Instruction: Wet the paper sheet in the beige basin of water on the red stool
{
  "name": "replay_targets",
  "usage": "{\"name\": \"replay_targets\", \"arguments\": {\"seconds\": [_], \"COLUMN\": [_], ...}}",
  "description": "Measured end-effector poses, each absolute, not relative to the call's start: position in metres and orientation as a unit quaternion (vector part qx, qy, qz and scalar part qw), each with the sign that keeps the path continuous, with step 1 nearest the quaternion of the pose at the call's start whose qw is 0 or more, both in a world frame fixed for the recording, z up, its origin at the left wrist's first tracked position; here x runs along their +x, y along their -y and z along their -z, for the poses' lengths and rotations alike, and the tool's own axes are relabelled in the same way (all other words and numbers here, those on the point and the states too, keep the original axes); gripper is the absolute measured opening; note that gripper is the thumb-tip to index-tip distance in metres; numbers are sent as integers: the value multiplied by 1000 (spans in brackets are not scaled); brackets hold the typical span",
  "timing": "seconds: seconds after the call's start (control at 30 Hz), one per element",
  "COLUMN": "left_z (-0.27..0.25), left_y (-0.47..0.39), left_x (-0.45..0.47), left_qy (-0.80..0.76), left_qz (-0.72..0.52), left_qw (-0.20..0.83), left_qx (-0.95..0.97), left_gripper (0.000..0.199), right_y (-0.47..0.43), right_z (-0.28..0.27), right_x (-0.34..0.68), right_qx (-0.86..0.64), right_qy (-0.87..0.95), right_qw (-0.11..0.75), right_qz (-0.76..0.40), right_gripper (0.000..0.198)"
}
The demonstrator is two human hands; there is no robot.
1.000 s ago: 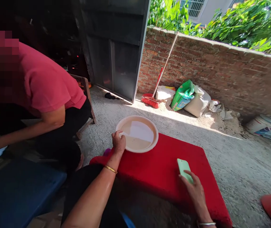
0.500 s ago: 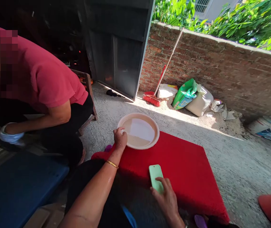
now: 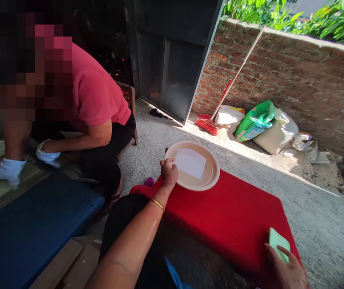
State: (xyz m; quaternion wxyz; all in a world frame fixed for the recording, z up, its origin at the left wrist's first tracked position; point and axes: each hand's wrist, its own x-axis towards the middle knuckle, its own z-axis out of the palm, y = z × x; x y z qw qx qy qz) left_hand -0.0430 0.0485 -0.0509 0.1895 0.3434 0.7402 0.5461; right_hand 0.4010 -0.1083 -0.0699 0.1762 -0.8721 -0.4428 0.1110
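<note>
**A:** What did each hand have?

**B:** The left hand point(image 3: 168, 171) was closed on the near-left rim of a round, shallow cream plastic basin point(image 3: 192, 165) holding pale liquid, thumb over the edge, arm stretched forward, a thin gold bangle point(image 3: 158, 204) at the wrist. The basin sat at the far-left corner of a flat red fabric-covered board point(image 3: 229, 218) on the rough concrete floor point(image 3: 316, 212). The right hand point(image 3: 285, 271), low at the near-right edge of view, had its fingers wrapped on a pale green rectangular phone point(image 3: 279, 244) at the board's near-right corner.

**B:** And the risk?

**A:** A one-handed pull on that rim looked likely to tip the basin and slop liquid onto the red board. The phone, close to the board's edge, could have slid off onto the concrete.

**B:** Anyone else?

**A:** A person in a pink shirt point(image 3: 95, 94) crouched at far left, white-gloved hands point(image 3: 6, 170) on the ground beside a blue slab point(image 3: 36, 224).
</note>
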Motion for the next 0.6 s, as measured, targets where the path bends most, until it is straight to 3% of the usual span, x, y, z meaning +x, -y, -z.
{"name": "replay_targets", "arguments": {"seconds": [0.13,0.33,0.47,0.6], "left_z": [53,54,51,49], "left_y": [-49,-47,-45,-45], "left_x": [-42,-43,-41,-38], "left_qy": [-737,-728,-731,-733], "left_qz": [-553,-560,-557,-555], "left_qw": [184,179,185,193], "left_qx": [342,352,349,344], "left_gripper": [32,33,33,34], "right_y": [82,86,90,88], "right_z": [71,81,75,74], "right_x": [276,122,142,229], "right_qx": [-820,-587,-562,-693], "right_qy": [522,752,733,612], "right_qw": [183,189,247,292], "right_qz": [-149,-234,-292,-244], "right_gripper": [65,37,35,54]}}
